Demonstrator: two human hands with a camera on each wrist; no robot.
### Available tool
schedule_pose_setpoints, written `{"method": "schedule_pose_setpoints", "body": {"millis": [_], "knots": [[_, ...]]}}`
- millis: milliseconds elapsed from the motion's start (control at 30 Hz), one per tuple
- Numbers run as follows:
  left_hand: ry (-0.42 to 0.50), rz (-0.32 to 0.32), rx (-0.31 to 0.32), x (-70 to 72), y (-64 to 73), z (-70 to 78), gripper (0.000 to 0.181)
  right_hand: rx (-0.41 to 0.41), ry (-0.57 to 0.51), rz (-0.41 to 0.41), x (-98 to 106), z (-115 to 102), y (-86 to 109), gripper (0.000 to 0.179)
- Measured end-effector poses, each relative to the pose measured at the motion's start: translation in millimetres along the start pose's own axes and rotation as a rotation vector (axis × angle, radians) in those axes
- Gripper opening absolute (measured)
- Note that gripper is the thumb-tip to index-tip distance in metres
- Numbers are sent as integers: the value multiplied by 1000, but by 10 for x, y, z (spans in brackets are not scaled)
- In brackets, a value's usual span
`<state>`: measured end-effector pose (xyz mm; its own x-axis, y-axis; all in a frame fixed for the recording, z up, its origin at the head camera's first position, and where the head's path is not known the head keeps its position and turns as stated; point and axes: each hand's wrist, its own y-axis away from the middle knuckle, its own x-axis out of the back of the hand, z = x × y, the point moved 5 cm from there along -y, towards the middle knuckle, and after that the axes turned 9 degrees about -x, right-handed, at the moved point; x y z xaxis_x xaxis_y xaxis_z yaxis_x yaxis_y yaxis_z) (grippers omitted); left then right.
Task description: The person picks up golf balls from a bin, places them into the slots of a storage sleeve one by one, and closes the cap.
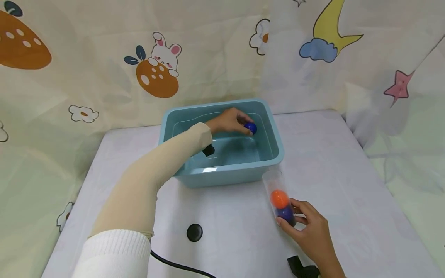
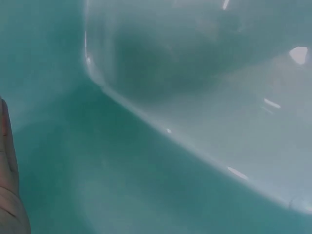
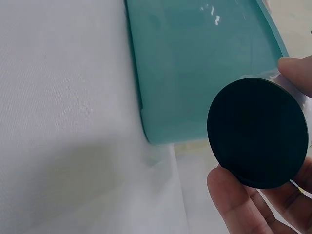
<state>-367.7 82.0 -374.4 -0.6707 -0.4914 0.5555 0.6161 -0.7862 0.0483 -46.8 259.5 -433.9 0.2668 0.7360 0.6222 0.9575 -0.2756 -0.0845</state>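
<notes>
Inside the light blue plastic tub (image 1: pixel 222 168), my left hand (image 1: pixel 231 121) pinches a dark blue ball (image 1: pixel 250 127) between thumb and fingers, near the tub's right wall. Only a strip of that left hand (image 2: pixel 9 180) shows in the left wrist view, without the ball. My right hand (image 1: pixel 309 227) grips a clear tube (image 1: pixel 272 178) by its lower end, in front of the tub's right corner. In the tube an orange ball (image 1: pixel 279 199) sits above a blue ball (image 1: pixel 285 213). The right wrist view shows the tube's round black base (image 3: pixel 258 134) with fingers around it.
A round black cap (image 1: pixel 194 233) lies on the white-covered table (image 1: pixel 347 185) in front of the tub. A black cable (image 1: pixel 180 266) runs along the near edge beside the left sleeve. Behind the table hangs a printed cloth (image 1: pixel 215 61).
</notes>
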Motion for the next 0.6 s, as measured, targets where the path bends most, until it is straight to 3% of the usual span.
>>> {"method": "schedule_pose_setpoints", "body": {"millis": [600], "knots": [[52, 46, -47, 199, 266, 257, 42, 25, -2, 1, 15, -100, 25, 56]]}}
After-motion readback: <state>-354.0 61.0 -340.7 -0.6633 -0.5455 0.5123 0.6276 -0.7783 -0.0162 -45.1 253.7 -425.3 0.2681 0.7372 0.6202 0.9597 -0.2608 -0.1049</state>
